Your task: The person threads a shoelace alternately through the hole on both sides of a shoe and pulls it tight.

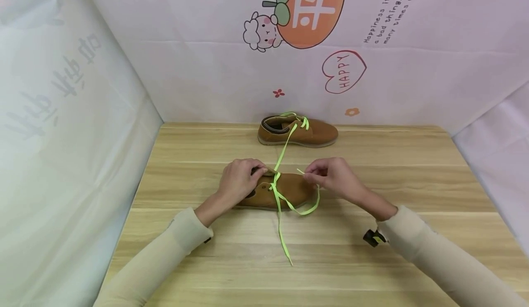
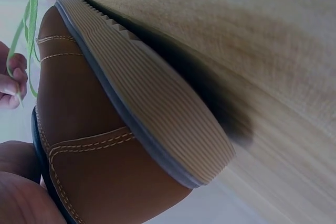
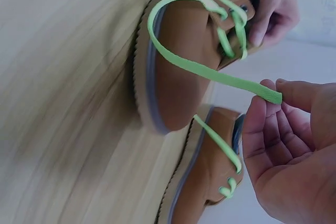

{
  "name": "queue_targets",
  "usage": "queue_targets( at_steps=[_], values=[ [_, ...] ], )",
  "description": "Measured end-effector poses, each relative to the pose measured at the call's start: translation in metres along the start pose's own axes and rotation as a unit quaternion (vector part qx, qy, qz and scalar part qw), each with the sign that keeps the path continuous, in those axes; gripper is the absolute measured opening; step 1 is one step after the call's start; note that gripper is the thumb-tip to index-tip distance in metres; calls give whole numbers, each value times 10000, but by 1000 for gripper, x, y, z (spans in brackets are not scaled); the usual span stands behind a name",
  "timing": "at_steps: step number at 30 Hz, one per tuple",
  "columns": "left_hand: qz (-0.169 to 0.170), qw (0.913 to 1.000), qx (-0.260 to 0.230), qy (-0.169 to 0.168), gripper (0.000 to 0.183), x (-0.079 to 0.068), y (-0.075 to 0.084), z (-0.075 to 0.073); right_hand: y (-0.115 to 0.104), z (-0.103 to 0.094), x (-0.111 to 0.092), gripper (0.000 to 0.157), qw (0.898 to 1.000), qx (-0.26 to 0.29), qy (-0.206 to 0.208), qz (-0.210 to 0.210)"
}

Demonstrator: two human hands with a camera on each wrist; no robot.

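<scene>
A brown leather shoe [image 1: 295, 188] with a ribbed tan sole lies lengthwise in front of the person, toe to the right. My left hand [image 1: 243, 177] pinches the edge of its upper beside the opening. Between thumb and fingertips, my right hand [image 1: 334, 175] holds a neon green shoelace [image 3: 205, 72] close to its tip, above the toe. From there the lace loops back to the eyelets. Another lace end [image 1: 282, 233] hangs over the near side onto the table. In the left wrist view the shoe's heel and sole [image 2: 142, 93] fill the middle.
A matching brown shoe [image 1: 320, 132] stands behind, against the printed white backdrop [image 1: 206, 68], its toe also to the right. One green lace stretches from it toward the front shoe. The wooden tabletop [image 1: 351, 270] reaches white cloth walls at both sides.
</scene>
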State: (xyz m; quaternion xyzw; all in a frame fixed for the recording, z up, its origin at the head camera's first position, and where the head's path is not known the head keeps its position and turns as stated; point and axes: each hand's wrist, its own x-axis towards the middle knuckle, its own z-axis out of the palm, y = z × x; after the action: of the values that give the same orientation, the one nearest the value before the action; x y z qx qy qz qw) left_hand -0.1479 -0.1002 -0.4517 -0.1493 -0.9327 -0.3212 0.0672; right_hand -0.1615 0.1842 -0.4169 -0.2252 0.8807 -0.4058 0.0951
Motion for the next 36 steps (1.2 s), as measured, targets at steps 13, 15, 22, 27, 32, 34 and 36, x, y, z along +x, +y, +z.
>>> queue_targets(
  at_steps=[13, 15, 22, 27, 32, 34, 36],
  values=[
    [-183, 9997, -120, -136, 12, 4, -1, -1, -25, 12, 5, 7, 9994, -56, -320, -154],
    [-181, 9997, -90, -137, 11, 5, -1, -1, -26, 14, 8, 7, 9991, -73, -386, -188],
    [-118, 9999, -49, -39, 10, 3, -1, 1, -26, 14, 24, 5, 9975, -231, -452, -494],
    [-40, 10000, -41, 43, 8, 3, -2, 2, -24, 13, 38, 7, 9953, -632, -385, -618],
    [143, 9998, -66, 137, 4, 2, -3, 2, -22, 15, 48, 7, 9875, -1243, -182, -947],
    [280, 9994, -74, 198, 2, 2, -4, 1, -20, 17, 51, 7, 9849, -1378, -148, -1041],
    [452, 9986, -65, 276, 4, 0, -6, 1, -19, 19, 55, 7, 9833, -1445, -164, -1090]
  ],
)
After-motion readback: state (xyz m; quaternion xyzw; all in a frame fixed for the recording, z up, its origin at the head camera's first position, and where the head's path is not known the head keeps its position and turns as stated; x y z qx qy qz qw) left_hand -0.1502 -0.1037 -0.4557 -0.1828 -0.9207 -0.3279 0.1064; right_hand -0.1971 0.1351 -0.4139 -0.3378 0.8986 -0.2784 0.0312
